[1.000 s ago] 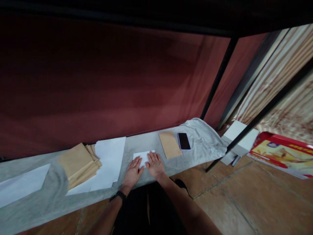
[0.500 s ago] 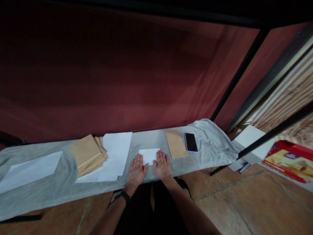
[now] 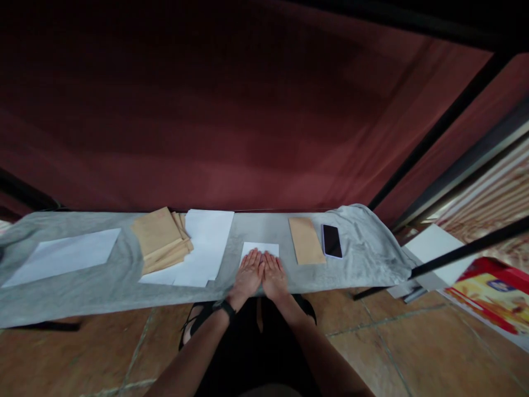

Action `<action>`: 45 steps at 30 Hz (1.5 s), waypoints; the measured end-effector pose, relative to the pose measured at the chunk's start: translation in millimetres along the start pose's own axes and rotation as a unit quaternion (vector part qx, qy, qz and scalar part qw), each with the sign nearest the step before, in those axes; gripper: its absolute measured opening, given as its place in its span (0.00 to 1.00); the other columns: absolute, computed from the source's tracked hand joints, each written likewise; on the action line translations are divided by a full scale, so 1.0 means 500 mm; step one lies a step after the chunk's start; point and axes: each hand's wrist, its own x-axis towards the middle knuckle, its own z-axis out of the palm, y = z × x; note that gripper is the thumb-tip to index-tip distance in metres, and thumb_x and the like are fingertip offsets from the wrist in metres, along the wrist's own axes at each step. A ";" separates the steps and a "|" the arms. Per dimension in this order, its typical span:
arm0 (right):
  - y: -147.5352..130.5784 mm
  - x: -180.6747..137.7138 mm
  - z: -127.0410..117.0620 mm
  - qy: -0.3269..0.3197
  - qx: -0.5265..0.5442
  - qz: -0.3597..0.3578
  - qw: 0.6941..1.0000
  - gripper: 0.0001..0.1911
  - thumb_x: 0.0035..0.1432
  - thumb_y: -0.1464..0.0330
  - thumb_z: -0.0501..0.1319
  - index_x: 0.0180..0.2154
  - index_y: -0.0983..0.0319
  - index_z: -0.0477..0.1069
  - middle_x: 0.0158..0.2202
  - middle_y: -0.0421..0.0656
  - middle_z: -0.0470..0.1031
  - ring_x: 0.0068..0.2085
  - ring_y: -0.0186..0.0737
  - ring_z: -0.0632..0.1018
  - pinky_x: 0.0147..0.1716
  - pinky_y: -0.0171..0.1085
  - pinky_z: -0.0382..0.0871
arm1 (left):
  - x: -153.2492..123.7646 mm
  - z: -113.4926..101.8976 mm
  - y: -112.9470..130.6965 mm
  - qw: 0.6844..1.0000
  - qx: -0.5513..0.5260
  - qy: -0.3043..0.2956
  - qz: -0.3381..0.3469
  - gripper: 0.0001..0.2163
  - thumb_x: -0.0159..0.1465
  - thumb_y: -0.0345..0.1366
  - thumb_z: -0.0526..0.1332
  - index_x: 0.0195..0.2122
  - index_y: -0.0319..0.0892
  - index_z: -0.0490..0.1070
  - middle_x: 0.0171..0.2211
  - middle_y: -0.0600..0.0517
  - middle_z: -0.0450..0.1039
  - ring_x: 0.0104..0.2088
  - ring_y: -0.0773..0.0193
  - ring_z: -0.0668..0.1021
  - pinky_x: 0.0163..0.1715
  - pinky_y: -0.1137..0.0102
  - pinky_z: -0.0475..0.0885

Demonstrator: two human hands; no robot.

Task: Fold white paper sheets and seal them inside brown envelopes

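A small folded sheet of white paper (image 3: 260,247) lies on the grey cloth in front of me, its lower part hidden under my hands. My left hand (image 3: 248,275) rests flat on it with fingers stretched forward. Beside it, my right hand (image 3: 273,277) also presses flat on the paper, the two hands touching at the thumbs. To the right lies a single brown envelope (image 3: 306,241). On the left, a stack of white sheets (image 3: 210,242) is partly covered by a pile of brown envelopes (image 3: 159,237).
A phone (image 3: 332,241) lies right of the single envelope. Another white sheet (image 3: 66,256) is at the far left of the cloth-covered table (image 3: 103,298). A black metal post (image 3: 438,129) rises at the right. A red and yellow box (image 3: 491,295) stands beyond the table's right end.
My hands have slid inward from the paper's two sides and now lie together over its lower part. The camera view has tilted slightly.
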 end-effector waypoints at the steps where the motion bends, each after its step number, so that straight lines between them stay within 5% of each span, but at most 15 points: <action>1: 0.001 -0.003 -0.003 -0.005 -0.009 0.005 1.000 0.26 0.72 0.68 0.46 0.67 0.65 0.60 0.69 0.49 0.61 0.68 0.43 0.64 0.68 0.47 0.52 | 0.001 0.002 -0.004 1.000 -0.002 -0.009 -0.009 0.27 0.73 0.41 0.41 0.68 0.31 0.58 0.69 0.39 0.58 0.70 0.55 0.59 0.69 0.56 0.56; 12: 0.024 -0.032 -0.024 0.029 -0.038 0.023 0.999 0.28 0.73 0.66 0.45 0.69 0.69 0.56 0.69 0.55 0.58 0.68 0.50 0.64 0.68 0.52 0.50 | 0.002 0.020 -0.023 0.994 -0.038 0.026 -0.099 0.30 0.72 0.41 0.43 0.71 0.28 0.47 0.71 0.35 0.51 0.72 0.47 0.54 0.69 0.49 0.50; 19: 0.031 0.010 -0.029 0.017 0.016 0.051 0.998 0.26 0.73 0.68 0.42 0.65 0.70 0.63 0.66 0.55 0.65 0.67 0.48 0.66 0.67 0.51 0.54 | 0.026 0.018 -0.005 0.998 -0.025 -0.002 -0.063 0.28 0.72 0.40 0.43 0.71 0.33 0.52 0.72 0.39 0.50 0.72 0.51 0.52 0.71 0.52 0.47; 26: -0.007 0.062 -0.012 -0.055 0.006 0.011 0.998 0.27 0.74 0.65 0.41 0.67 0.66 0.61 0.69 0.51 0.61 0.70 0.44 0.61 0.69 0.49 0.50 | 0.021 0.025 -0.015 0.999 -0.019 0.000 -0.043 0.29 0.69 0.30 0.43 0.72 0.36 0.47 0.72 0.42 0.51 0.73 0.53 0.51 0.70 0.51 0.48; 38: 0.067 0.032 -0.018 0.008 -0.050 0.041 0.998 0.29 0.73 0.62 0.43 0.69 0.70 0.55 0.69 0.56 0.58 0.69 0.50 0.62 0.67 0.52 0.50 | 0.033 0.025 -0.029 0.994 -0.033 0.036 -0.098 0.29 0.72 0.41 0.44 0.72 0.32 0.48 0.72 0.38 0.51 0.72 0.51 0.53 0.70 0.52 0.49; 45: 0.073 0.015 -0.023 0.012 -0.070 0.045 0.996 0.29 0.73 0.63 0.42 0.69 0.69 0.55 0.69 0.55 0.58 0.69 0.50 0.62 0.68 0.52 0.50 | 0.009 -0.009 -0.041 0.996 -0.024 0.019 -0.082 0.28 0.73 0.42 0.43 0.70 0.30 0.53 0.71 0.39 0.53 0.72 0.52 0.55 0.70 0.54 0.49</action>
